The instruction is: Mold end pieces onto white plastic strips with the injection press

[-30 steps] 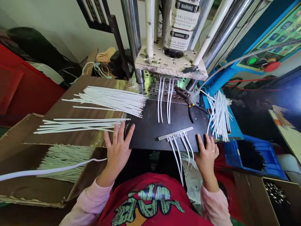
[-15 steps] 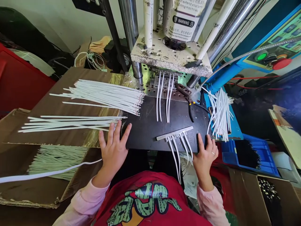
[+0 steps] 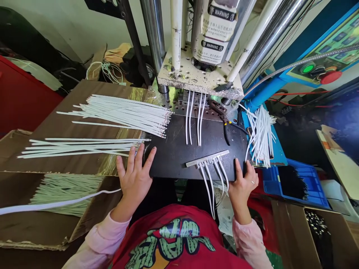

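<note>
My left hand (image 3: 135, 175) lies with spread fingers on the table's front edge, fingertips at the ends of a small group of white strips (image 3: 81, 145). My right hand (image 3: 242, 183) rests on the front right corner of the black board (image 3: 168, 160), fingers apart, holding nothing. Between the hands lies a metal bar (image 3: 207, 158) with several white strips hanging over the edge. Behind it, several white strips (image 3: 198, 123) run out from under the press plate (image 3: 202, 80). Pliers (image 3: 226, 129) lie to their right. A larger bundle of white strips (image 3: 126, 114) is at the left.
A pile of white strips (image 3: 261, 136) lies on a blue ledge at the right, above a blue bin (image 3: 314, 179). Cardboard boxes (image 3: 294, 228) stand low on both sides. A control panel (image 3: 331, 59) is at the upper right.
The press plate has come down, now covering the upper ends of the strips beneath it. The view has shifted slightly. Both hands stay in place.
</note>
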### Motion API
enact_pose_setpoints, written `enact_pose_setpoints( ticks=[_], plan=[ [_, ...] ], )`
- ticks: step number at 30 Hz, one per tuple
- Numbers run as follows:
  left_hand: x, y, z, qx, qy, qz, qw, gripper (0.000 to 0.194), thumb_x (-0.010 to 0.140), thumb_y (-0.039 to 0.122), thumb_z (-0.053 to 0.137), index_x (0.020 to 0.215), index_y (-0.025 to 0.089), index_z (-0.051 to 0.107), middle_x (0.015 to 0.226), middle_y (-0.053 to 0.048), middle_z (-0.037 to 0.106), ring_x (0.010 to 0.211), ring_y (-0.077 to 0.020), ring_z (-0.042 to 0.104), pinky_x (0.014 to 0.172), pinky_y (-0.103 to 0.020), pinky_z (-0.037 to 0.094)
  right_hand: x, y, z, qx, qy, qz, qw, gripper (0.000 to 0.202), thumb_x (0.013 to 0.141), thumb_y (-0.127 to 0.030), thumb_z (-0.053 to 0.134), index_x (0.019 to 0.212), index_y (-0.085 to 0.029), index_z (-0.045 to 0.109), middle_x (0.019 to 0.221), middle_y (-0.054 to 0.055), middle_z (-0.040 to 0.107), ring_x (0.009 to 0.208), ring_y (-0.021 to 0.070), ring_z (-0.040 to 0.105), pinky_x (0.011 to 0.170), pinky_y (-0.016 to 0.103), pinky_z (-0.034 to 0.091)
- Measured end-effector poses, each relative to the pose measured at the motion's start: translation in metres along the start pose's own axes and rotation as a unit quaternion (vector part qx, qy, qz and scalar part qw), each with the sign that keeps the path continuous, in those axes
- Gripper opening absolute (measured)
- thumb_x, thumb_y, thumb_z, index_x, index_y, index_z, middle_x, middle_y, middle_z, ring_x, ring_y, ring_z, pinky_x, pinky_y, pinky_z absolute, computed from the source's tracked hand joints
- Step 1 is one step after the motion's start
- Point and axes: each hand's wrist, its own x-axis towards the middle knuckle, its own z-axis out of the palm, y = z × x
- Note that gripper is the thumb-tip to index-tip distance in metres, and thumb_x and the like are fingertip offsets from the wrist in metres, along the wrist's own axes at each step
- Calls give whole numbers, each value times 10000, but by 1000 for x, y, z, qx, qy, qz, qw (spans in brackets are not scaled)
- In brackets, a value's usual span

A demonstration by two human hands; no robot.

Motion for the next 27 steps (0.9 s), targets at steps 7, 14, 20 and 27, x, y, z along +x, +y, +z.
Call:
enact_pose_setpoints(
  ticks=[7, 14, 20, 27],
  plan=[
    [0, 25, -18, -97, -67, 116, 986, 794, 858, 351, 715, 1554, 283, 337, 1604, -154, 347, 1473, -366, 322, 1205, -645, 106, 13, 24, -45, 122, -148, -91, 977, 790, 812, -195, 518, 1563, -318, 307, 1615, 117, 253, 1479, 357, 279, 1147, 605, 291],
    [33, 92, 8, -201, -52, 142, 968, 218, 954, 291, 604, 1146, 212, 668, 1125, -89, 655, 1027, -262, 579, 908, -440, 439, 38, -38, -62, 257, -45, -123, 957, 379, 931, -314, 538, 1296, -215, 522, 1542, 160, 407, 1480, 319, 312, 1167, 566, 304],
    [37, 95, -6, -263, -9, 196, 945, 158, 1004, 203, 486, 1080, 166, 619, 1041, -81, 689, 970, -227, 636, 864, -379, 502, 44, -100, -53, 142, -1, -228, 963, 175, 898, -379, 637, 921, -210, 600, 1475, 130, 524, 1485, 346, 290, 1197, 565, 214],
    [39, 77, -36, -446, 15, 136, 885, 179, 1008, 282, 485, 1050, 190, 632, 950, -57, 718, 871, -178, 685, 820, -313, 548, 67, -109, -56, 344, 4, -187, 920, 225, 949, -209, 443, 855, -220, 647, 1120, 41, 744, 1236, 234, 594, 1177, 504, 298]
  ],
)
